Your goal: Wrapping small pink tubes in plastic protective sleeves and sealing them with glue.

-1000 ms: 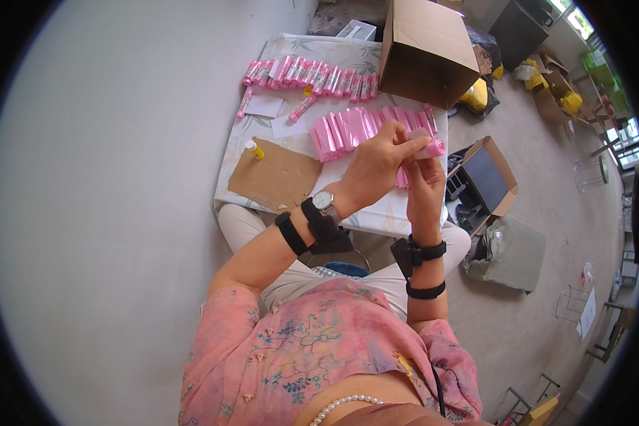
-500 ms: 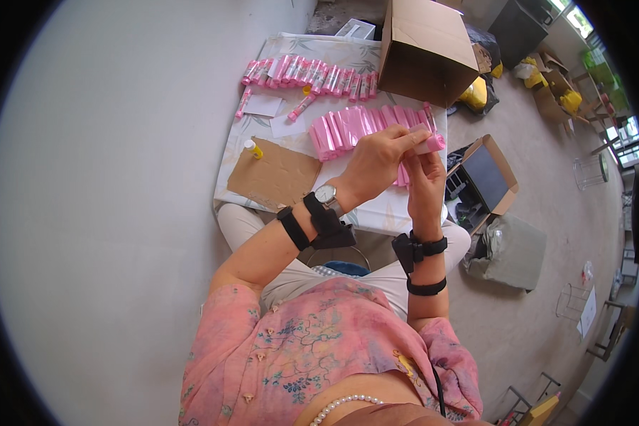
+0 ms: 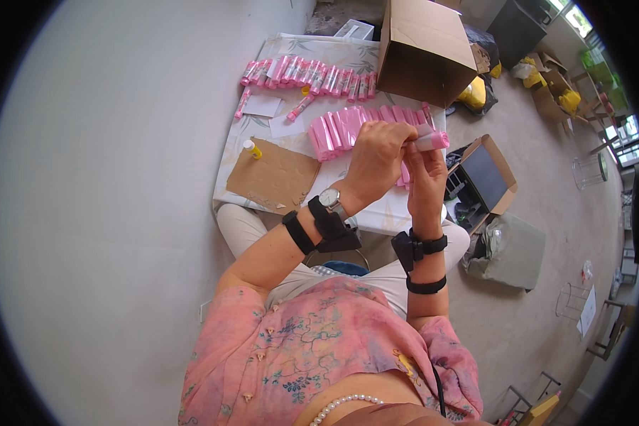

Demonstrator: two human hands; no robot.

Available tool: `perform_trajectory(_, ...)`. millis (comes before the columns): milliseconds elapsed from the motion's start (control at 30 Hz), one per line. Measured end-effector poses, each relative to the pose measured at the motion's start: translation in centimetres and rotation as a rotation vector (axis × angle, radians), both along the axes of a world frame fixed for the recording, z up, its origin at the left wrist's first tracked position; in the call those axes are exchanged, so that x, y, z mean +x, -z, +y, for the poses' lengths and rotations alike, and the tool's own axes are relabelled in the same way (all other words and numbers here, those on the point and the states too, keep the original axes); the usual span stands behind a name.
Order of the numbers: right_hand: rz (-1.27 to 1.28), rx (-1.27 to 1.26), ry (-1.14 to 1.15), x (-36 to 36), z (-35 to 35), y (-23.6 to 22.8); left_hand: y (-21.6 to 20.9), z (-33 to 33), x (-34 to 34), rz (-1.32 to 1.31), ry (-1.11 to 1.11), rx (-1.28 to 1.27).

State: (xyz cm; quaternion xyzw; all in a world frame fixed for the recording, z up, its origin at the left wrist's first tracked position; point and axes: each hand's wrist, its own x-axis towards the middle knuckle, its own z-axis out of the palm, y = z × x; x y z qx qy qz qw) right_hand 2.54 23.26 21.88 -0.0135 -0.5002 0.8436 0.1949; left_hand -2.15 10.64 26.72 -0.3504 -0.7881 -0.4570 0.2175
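I'm holding the pink roll point(image 3: 439, 140) in front of me, abt 1 o'clock from my chest, over the table point(image 3: 387, 221)'s R side. Its long axis is running roughly 9 to 3 o'clock, a touch toward 2, w/ the bare pink end pointing out to 3. Both hands are touching it, so neither's really nearer: my R hand point(image 3: 427, 170) is supporting from 6 o'clock, thumb & fingers clamped; my L hand point(image 3: 382, 153) is pinching at the 9 o'clock end, by the pale band point(image 3: 423, 140). Exactly which layer the L fingertips are gripping, I can't tell. Hands are close together, practically meeting.

Re labels: the band is showing light w/ some darker bits, too small to read. The row of banded rolls point(image 3: 319, 77), up at 11 o'clock, is carrying pale printed strips; no words legible there either. The plain pink pile point(image 3: 344, 128) is lying at 10 o'clock from the roll, no writing that I'm seeing. Glue stick point(image 3: 254, 149) is standing on the cardboard point(image 3: 277, 181) at 9 o'clock, its print unreadable too.
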Motion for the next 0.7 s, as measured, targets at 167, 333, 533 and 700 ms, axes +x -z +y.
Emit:
perform_trajectory(167,0.008,0.003,-0.025,0.0,0.3,-0.1,-0.4,0.1,0.1,-0.016,0.01,0.054)
perform_trajectory(333,-0.008,-0.019,-0.055,0.1,0.5,-0.2,-1.1,-0.1,0.3,-0.119,0.002,0.025)
perform_trajectory(533,-0.054,-0.078,-0.072,-0.1,0.9,0.0,-1.5,-0.3,-0.1,-0.009,0.001,-0.012)
perform_trajectory(700,-0.064,-0.096,-0.112,0.0,1.0,-0.3,-1.6,-0.4,-0.2,0.014,0.005,-0.025)
